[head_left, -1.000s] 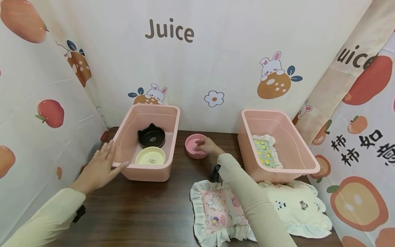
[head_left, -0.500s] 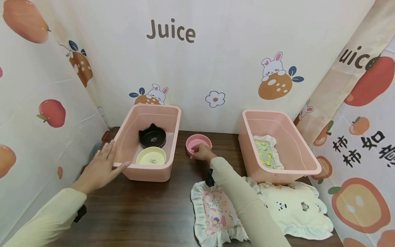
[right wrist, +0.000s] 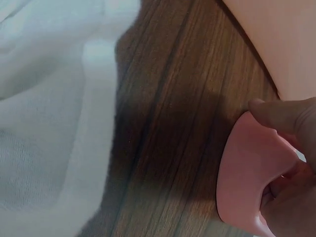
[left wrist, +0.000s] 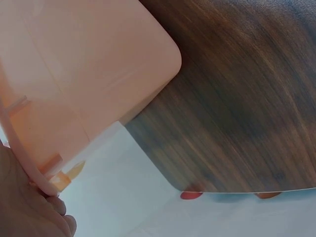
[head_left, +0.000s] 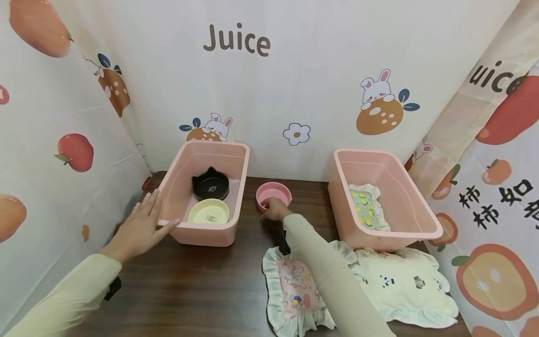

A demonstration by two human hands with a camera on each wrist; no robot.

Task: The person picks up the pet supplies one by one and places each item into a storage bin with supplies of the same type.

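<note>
My right hand (head_left: 276, 208) pinches the near rim of a small pink pet bowl (head_left: 274, 189) standing on the table between two pink bins. In the right wrist view, the thumb lies along the outside of the pink bowl (right wrist: 247, 168) while the other fingers dip over its rim. On the near left corner of the left bin (head_left: 206, 236) rests my left hand (head_left: 139, 227), its fingers straight. Inside that bin sit a black cat-eared bowl (head_left: 210, 185) with a paw print and, nearer, a pale yellow bowl (head_left: 209, 211).
The right bin (head_left: 349, 224) holds a small green cushion with lemons (head_left: 366, 210). A pink frilled cushion (head_left: 294, 285) lies below my right forearm, beside a cream frilled cushion (head_left: 408, 285). Printed fabric walls (head_left: 303, 84) enclose the dark wooden table (head_left: 202, 290).
My right hand has shifted from the right side of the pink bowl to its near rim and now pinches it. The left hand has stayed on its bin.
</note>
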